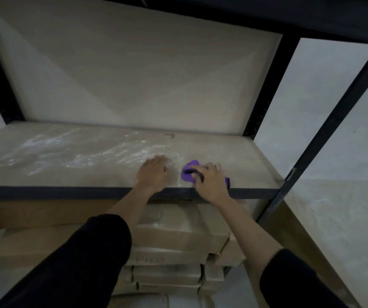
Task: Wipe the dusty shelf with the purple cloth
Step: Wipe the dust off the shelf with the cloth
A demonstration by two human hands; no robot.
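Note:
The shelf board [241,156] is pale brown, with a black front rail. White dust streaks [74,152] spread across its left and middle parts. The purple cloth [189,171] lies bunched near the front edge, right of centre. My right hand [209,182] presses down on the cloth and covers most of it; a dark band shows at the thumb. My left hand [153,171] rests flat on the board just left of the cloth, fingers together, holding nothing.
Black metal uprights [265,103] frame the shelf, one slanting at the right [334,121]. A dark shelf runs overhead. Stacked cardboard boxes [178,236] fill the level below. A pale wall stands behind and to the right.

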